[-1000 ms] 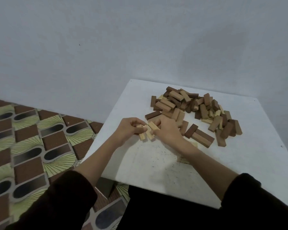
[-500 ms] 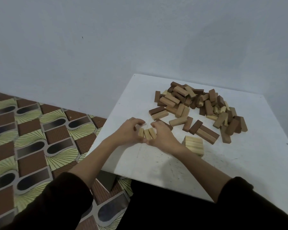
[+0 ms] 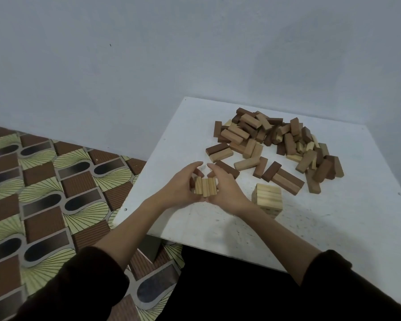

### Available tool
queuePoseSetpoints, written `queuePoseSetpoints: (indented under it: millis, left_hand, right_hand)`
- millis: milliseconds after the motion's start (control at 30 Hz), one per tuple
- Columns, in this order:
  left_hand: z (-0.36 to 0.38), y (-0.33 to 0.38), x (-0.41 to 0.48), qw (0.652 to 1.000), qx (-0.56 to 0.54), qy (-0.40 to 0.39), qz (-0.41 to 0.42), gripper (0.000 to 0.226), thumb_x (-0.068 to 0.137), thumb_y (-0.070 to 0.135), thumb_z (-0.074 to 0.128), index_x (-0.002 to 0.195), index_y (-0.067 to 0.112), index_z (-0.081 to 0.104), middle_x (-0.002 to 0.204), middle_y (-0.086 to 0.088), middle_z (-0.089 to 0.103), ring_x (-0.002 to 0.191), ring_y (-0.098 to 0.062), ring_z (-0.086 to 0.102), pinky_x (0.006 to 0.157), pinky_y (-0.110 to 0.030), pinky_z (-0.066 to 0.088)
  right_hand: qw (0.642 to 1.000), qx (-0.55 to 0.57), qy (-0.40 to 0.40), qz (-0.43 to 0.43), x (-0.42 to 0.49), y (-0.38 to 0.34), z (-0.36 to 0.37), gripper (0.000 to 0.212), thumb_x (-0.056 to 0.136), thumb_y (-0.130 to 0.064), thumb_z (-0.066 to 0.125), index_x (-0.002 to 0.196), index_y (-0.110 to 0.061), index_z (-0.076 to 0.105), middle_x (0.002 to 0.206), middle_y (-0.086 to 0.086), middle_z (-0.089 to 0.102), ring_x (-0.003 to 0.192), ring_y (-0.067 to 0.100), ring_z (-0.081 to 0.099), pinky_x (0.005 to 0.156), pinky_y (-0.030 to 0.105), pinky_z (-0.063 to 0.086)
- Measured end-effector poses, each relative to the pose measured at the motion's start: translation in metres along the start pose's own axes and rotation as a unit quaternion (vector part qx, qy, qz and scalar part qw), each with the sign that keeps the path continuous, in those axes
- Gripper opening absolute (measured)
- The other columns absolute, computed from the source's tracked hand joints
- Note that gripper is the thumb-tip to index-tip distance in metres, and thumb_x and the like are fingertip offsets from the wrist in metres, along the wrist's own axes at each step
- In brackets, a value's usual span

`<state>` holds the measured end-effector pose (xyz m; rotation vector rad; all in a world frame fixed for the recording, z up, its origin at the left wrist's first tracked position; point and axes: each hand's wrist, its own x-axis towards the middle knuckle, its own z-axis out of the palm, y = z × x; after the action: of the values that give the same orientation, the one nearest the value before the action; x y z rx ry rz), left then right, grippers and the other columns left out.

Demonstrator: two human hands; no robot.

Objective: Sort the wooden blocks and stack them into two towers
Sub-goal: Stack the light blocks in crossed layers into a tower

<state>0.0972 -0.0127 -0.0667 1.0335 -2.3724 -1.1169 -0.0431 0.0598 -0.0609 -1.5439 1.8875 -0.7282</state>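
Three light wooden blocks [image 3: 205, 186] lie side by side as one row, squeezed between my two hands near the table's left edge. My left hand [image 3: 180, 185] curls round the row's left side, and my right hand [image 3: 225, 186] curls round its right side. To the right of my right wrist stands a short tower of light blocks [image 3: 267, 199]. A loose pile of dark and light blocks [image 3: 280, 141] covers the far part of the white table [image 3: 333, 228].
The table's left edge runs close beside my left hand, with patterned floor [image 3: 44, 193] below it. A grey wall [image 3: 148, 54] backs the table. Single dark blocks [image 3: 285, 179] lie between the pile and the tower.
The three light blocks went from loose and crooked in my fingers to a neat row pressed between both hands. The view shifted, baring the short light tower.
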Motion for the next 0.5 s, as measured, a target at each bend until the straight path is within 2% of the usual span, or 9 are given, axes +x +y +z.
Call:
queuePoseSetpoints:
  millis: [167, 300, 500]
  left_hand:
    - [0.003, 0.003, -0.002, 1.000, -0.027, 0.008, -0.012, 0.083, 0.069, 0.008, 0.081, 0.139, 0.014, 0.036, 0.112, 0.000, 0.056, 0.076, -0.004, 0.053, 0.062, -0.007, 0.043]
    - [0.004, 0.009, -0.003, 0.999, -0.032, 0.020, -0.008, 0.080, 0.069, 0.006, 0.080, 0.136, 0.016, 0.038, 0.109, 0.002, 0.056, 0.075, -0.004, 0.052, 0.062, -0.008, 0.042]
    - [-0.002, 0.034, 0.001, 0.996, -0.029, 0.053, 0.066, 0.080, 0.068, 0.005, 0.079, 0.136, 0.018, 0.040, 0.108, 0.009, 0.056, 0.105, -0.013, 0.044, 0.081, -0.012, 0.038]
  right_hand:
    - [1.000, -0.004, 0.007, -0.003, 0.001, 0.001, 0.001, 0.082, 0.074, -0.009, 0.073, 0.144, -0.019, 0.031, 0.119, 0.002, 0.052, 0.109, 0.026, 0.045, 0.092, 0.045, 0.044]
    - [0.998, -0.058, 0.023, -0.022, 0.001, -0.003, 0.000, 0.078, 0.076, -0.011, 0.071, 0.143, -0.017, 0.032, 0.121, 0.006, 0.053, 0.109, 0.029, 0.047, 0.093, 0.044, 0.042]
    - [0.984, -0.140, 0.070, -0.088, -0.012, -0.012, -0.040, 0.071, 0.077, -0.008, 0.064, 0.141, -0.019, 0.034, 0.120, -0.001, 0.051, 0.108, 0.023, 0.041, 0.085, 0.038, 0.041]
